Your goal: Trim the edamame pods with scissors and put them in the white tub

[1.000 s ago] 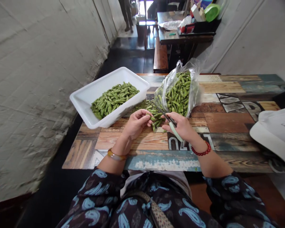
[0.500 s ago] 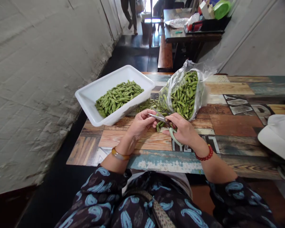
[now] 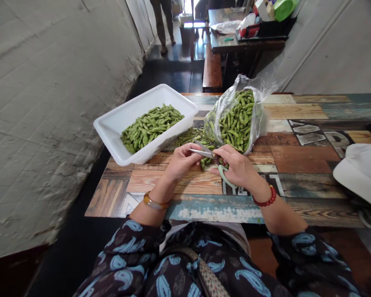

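My right hand [image 3: 236,167] is closed on scissors [image 3: 224,175] with pale green handles, whose parted blades point left at my left hand. The fingers of my left hand [image 3: 183,161] are pinched together beside the blade tips; what they hold is too hidden to make out. Green pods [image 3: 153,127] fill part of a white tub [image 3: 119,156] at the left. A clear plastic bag [image 3: 256,119] lies open behind my right hand with more pods [image 3: 237,121] in it. Loose pods and trimmed bits [image 3: 191,136] lie on the table between tub and bag.
The patterned wooden table [image 3: 204,206] reaches far to the right, where a white cap [image 3: 361,173] lies at its edge. Beyond are a bench [image 3: 212,68], another table [image 3: 225,43] with bags and boxes, and a person's legs [image 3: 163,24]. A whitish wall [image 3: 49,103] runs along the left.
The view has shifted slightly. The person in the background has taken a step. My hands keep nearly the same pose, with the scissors still in my right hand.
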Motion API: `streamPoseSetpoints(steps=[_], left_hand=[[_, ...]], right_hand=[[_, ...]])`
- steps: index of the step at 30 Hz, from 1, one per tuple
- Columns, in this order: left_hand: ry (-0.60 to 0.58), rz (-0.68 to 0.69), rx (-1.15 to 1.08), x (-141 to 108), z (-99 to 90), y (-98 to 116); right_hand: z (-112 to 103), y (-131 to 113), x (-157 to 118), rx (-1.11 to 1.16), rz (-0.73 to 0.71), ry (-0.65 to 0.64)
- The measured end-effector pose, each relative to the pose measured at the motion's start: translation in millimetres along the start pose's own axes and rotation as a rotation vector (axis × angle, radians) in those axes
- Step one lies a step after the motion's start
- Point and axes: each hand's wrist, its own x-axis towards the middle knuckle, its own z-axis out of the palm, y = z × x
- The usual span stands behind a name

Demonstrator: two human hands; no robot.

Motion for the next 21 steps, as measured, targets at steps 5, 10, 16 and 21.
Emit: streamPoseSetpoints(steps=[5, 10, 16, 21], left_hand=[[0.002, 0.026, 0.039, 0.3, 0.3, 1.0], [-0.016, 0.05, 0.088, 0.6, -0.5, 0.9], [-0.013, 0.046, 0.15, -0.4, -0.2, 1.4], [-0.014, 0.047, 0.157, -0.2, -0.2, 0.9]], right_hand=[[-0.2, 0.0, 0.4, -0.004, 0.0, 0.006], [-0.7, -1.6, 1.0, -0.001, -0.007, 0.0], [-0.3, -0.8, 0.5, 0.024, -0.006, -0.013], [0.0, 1.2, 0.2, 0.036, -0.018, -0.015]])
